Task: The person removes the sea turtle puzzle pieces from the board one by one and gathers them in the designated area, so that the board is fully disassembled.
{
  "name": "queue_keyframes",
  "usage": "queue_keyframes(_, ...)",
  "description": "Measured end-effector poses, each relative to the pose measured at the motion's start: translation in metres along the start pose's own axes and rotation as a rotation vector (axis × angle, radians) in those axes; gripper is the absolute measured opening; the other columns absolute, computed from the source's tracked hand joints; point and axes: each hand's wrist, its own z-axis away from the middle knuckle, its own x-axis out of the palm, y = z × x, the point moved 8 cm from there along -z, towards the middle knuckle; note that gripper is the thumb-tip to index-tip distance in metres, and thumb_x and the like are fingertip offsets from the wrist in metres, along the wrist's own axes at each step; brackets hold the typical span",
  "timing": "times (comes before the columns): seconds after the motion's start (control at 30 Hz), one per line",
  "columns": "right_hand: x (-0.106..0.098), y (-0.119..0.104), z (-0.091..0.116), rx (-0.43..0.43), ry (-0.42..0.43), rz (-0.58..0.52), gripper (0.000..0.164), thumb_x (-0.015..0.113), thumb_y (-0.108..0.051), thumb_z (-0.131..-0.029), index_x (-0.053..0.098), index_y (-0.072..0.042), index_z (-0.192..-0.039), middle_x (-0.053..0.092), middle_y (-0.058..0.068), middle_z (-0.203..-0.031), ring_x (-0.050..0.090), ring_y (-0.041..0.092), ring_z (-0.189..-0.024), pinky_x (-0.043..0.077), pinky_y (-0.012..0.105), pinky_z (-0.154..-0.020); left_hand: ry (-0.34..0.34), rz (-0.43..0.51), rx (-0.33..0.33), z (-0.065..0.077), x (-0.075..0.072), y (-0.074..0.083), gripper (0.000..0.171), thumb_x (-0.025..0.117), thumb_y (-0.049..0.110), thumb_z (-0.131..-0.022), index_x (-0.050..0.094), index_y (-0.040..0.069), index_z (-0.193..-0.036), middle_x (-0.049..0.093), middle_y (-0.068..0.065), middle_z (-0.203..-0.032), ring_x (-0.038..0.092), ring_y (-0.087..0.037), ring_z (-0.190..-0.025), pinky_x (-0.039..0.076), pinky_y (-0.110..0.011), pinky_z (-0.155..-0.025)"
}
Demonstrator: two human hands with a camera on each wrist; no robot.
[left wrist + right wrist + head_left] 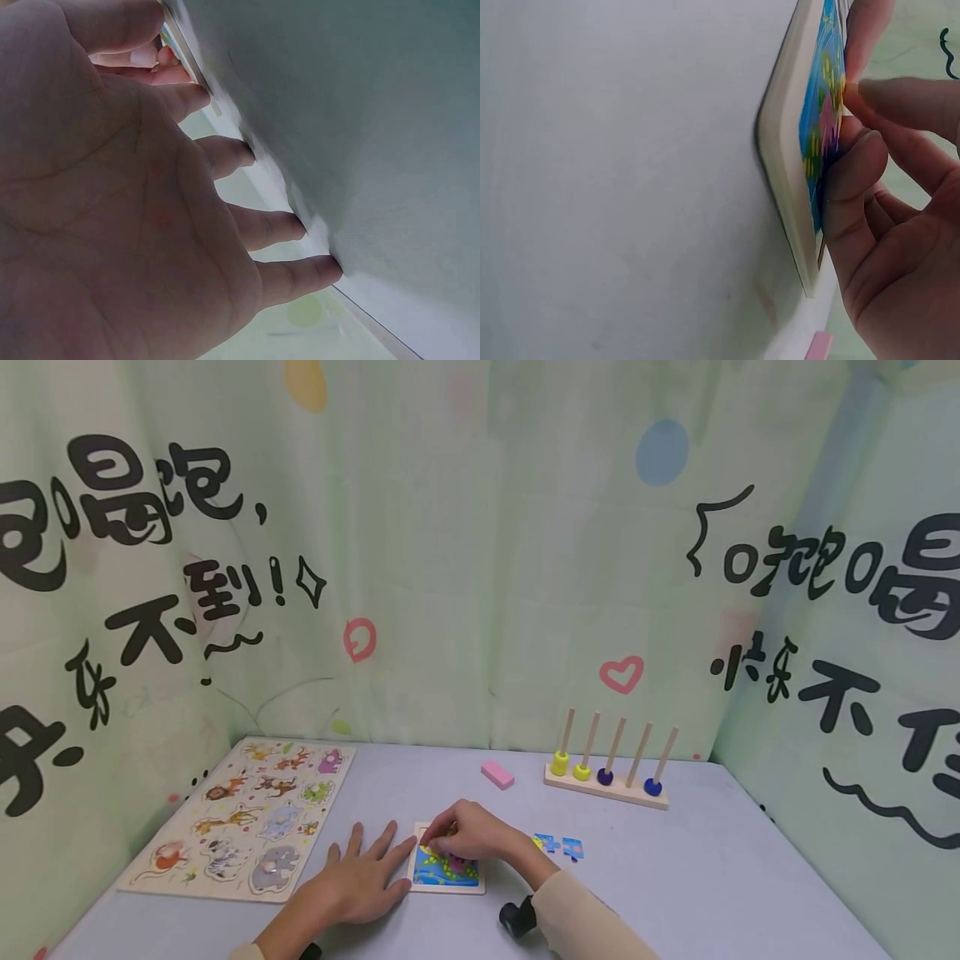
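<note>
A small jigsaw puzzle [448,878] with a blue, green and pink picture lies in a pale wooden frame on the table. My left hand [362,877] rests flat beside it with fingers spread, the thumb and index fingertips at the frame's left edge. Over the puzzle's upper part, my right hand [471,831] bends its fingers and pinches a yellowish puzzle piece, mostly hidden by the fingertips. The right wrist view shows the right thumb [859,169] low against the picture surface. Two loose puzzle pieces [572,848] lie to the right, partly behind the right wrist.
On the left lies a large wooden animal puzzle board [255,802]. A pink block [497,774] sits behind the small puzzle. Back right stands a wooden peg rack [607,787] with yellow and dark blue beads. Curtains [450,568] with printed characters enclose the white table.
</note>
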Motion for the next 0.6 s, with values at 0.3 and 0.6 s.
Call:
queue_keyframes(0.3,0.003,0.001,-0.002,-0.008,-0.032,0.019,0.021,0.088,-0.021,-0.088,0.081,-0.018,-0.108,0.070,-0.008,-0.089,0.056,0.007,-0.081,0.046,0.018,-0.074,-0.014,0.002,0.006,0.005,-0.004,0.005,0.066,0.049,0.061,-0.104,0.038,0.036,-0.164,0.025,-0.008,-0.178,0.012,-0.061,-0.160,0.016,-0.086,-0.119)
queue_keyframes(0.6,0.003,0.000,0.000,-0.012,-0.002,0.039,0.024,0.089,-0.020,-0.087,0.080,-0.018,-0.109,0.068,-0.006,-0.091,0.055,0.008,-0.081,0.046,0.017,-0.072,0.019,0.007,0.016,-0.004,0.004,-0.004,0.067,0.052,0.066,-0.101,0.041,0.040,-0.162,0.029,-0.006,-0.177,0.017,-0.059,-0.160,0.018,-0.087,-0.118)
